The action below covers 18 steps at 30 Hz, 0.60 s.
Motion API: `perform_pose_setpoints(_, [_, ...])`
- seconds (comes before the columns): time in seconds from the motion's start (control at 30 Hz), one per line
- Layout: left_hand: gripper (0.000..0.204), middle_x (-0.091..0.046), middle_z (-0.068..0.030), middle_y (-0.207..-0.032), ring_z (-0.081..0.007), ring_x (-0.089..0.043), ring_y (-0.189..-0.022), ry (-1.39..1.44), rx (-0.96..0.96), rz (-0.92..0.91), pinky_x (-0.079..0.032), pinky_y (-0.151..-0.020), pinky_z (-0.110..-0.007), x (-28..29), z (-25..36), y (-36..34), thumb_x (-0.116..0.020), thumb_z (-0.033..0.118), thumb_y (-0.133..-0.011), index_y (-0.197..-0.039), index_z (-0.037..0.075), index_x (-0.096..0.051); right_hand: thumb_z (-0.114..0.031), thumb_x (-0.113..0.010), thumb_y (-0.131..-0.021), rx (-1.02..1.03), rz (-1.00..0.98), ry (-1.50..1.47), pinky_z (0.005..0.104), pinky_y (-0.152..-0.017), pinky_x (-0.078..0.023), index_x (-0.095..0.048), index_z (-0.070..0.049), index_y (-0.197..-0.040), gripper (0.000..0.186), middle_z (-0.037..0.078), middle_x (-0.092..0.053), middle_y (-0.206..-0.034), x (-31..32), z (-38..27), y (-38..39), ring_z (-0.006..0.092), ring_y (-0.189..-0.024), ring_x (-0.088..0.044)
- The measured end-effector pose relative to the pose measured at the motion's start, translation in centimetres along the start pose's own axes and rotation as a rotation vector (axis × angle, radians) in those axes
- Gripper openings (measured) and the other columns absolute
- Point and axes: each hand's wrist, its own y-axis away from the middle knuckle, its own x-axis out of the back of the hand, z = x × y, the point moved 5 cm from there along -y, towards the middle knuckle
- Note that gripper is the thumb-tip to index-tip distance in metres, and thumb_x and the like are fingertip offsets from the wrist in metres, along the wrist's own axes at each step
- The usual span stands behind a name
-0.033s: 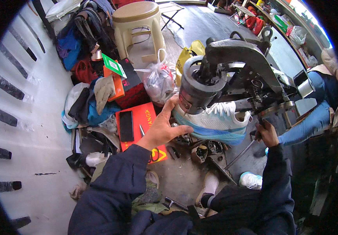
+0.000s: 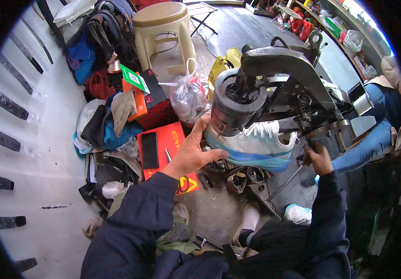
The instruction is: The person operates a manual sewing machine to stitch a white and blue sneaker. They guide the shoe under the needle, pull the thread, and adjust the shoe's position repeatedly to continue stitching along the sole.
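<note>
A white and light-blue sneaker [image 2: 262, 145] sits under the black head of a hand-cranked shoe-stitching machine [image 2: 279, 63]. The machine's thick grey cylinder [image 2: 235, 111] covers part of the shoe's toe. My left hand [image 2: 192, 152] grips that toe, its thumb along the near side of the sole and its fingers round the far left; the fingertips are partly hidden. To the right of the heel, my right hand [image 2: 319, 158] is closed round the crank handle, which my fingers mostly cover. A spool of pale thread [image 2: 361, 103] is mounted at the machine's right.
Left of the machine a black phone [image 2: 150, 149] and a pen lie on a red box [image 2: 167, 135]. A plastic bag [image 2: 187, 95] and a beige stool [image 2: 161, 28] stand beyond. Small tins [image 2: 237, 182] sit below the sneaker. Another person's jeans-clad leg [image 2: 365, 146] is at right.
My right hand has shifted slightly to the right with the crank. The machine's head and cylinder have turned a little. My left hand and the sneaker look unmoved.
</note>
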Motion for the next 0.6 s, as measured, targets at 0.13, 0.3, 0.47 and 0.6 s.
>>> perform_pose_setpoints(0.13, [0.104, -0.045, -0.0064, -0.152, -0.0187, -0.043, -0.14, 0.15, 0.045, -0.008, -0.035, -0.119, -0.036, -0.2, -0.5, 0.2, -0.093, 0.016, -0.079, -0.161, 0.008, -0.029, -0.018, -0.059, -0.104, 0.214, 0.27, -0.047, 0.0296, -0.059, -0.046, -0.063, -0.001, -0.119, 0.024, 0.004, -0.062, -0.083, 5.8, -6.0, 1.9, 0.0123, -0.066, -0.056])
perform_pose_setpoints(0.3, [0.094, -0.042, -0.0073, -0.156, -0.0182, -0.039, -0.144, 0.038, 0.026, -0.026, -0.033, -0.12, -0.037, 0.1, -0.6, 0.4, -0.084, 0.019, -0.088, -0.163, 0.008, -0.027, -0.014, -0.057, -0.102, 0.306, 0.646, 0.255, 0.0333, -0.065, -0.047, -0.06, -0.001, -0.112, 0.017, 0.008, -0.062, -0.086, 11.9, -1.6, -1.4, 0.0179, -0.071, -0.056])
perform_pose_setpoints(0.47, [0.067, -0.044, -0.0058, -0.157, -0.019, -0.036, -0.147, 0.414, 0.051, -0.042, -0.021, -0.124, -0.036, 0.6, -0.6, -0.1, -0.064, 0.035, -0.102, -0.158, 0.007, -0.04, -0.007, -0.055, -0.102, 0.033, 0.479, 0.259, 0.0376, -0.076, -0.052, -0.06, -0.002, -0.118, 0.018, 0.014, -0.069, -0.104, 8.8, 6.9, -4.9, 0.0257, -0.085, -0.064])
perform_pose_setpoints(0.6, [0.079, -0.05, -0.0056, -0.15, -0.0188, -0.041, -0.141, 0.335, 0.042, -0.038, -0.028, -0.12, -0.035, 0.3, 0.0, -0.1, -0.068, 0.057, -0.098, -0.153, 0.006, -0.044, -0.013, -0.058, -0.103, -0.057, 0.1, -0.027, 0.0342, -0.057, -0.05, -0.057, -0.003, -0.134, 0.033, 0.007, -0.066, -0.102, 0.4, 6.0, -2.8, 0.0176, -0.067, -0.059])
